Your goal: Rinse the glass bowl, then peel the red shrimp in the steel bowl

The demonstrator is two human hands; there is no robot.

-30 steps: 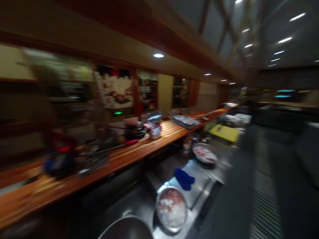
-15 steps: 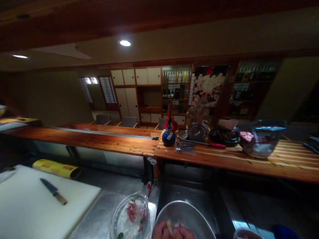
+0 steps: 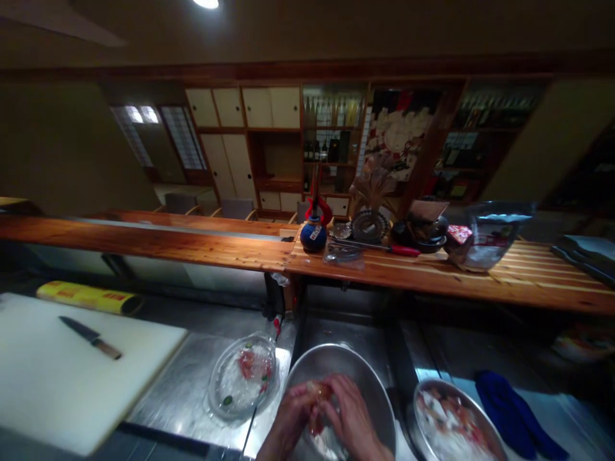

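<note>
My left hand (image 3: 288, 426) and my right hand (image 3: 353, 416) are close together over a steel mixing bowl (image 3: 336, 362), both holding a small pinkish piece of food (image 3: 317, 400). The fingers hide most of that piece. The lower part of the bowl is cut off by the frame's bottom edge, and something pale lies inside it. To the left stands a clear glass dish (image 3: 243, 378) holding white ice and red pieces. To the right, a steel bowl (image 3: 451, 419) holds similar ice and red pieces.
A white cutting board (image 3: 72, 365) with a kitchen knife (image 3: 91, 337) lies at left, by a yellow roll (image 3: 89, 298). A blue cloth (image 3: 509, 410) lies at right. Beyond the steel worktop, a wooden counter (image 3: 384, 266) carries bottles, bowls and tools.
The view has tilted further down and settled after the blurred sweep. Both hands now show more fully above the steel bowl, and the right-hand steel bowl and blue cloth have come into view.
</note>
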